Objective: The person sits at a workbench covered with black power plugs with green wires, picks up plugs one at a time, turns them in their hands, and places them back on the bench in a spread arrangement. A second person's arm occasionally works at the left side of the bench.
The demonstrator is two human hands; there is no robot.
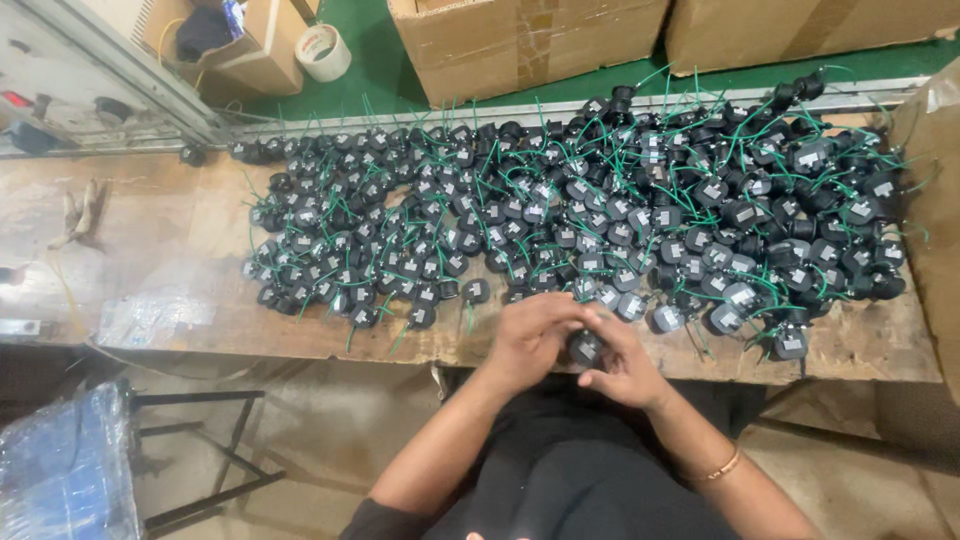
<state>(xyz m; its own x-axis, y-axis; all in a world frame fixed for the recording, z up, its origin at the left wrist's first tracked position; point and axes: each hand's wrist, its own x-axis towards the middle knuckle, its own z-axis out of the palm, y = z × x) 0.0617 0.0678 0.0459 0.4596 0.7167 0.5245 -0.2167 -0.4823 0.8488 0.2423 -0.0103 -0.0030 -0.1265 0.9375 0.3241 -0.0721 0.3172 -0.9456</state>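
Hands: left and right both closed on one black coil, at tabletop near edge.
Pile: black coils with green wires crowd tabletop just beyond hands.
Behind: cardboard boxes, tape roll.

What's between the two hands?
In the head view, one small black round part sits between the left hand and right hand, held by both.
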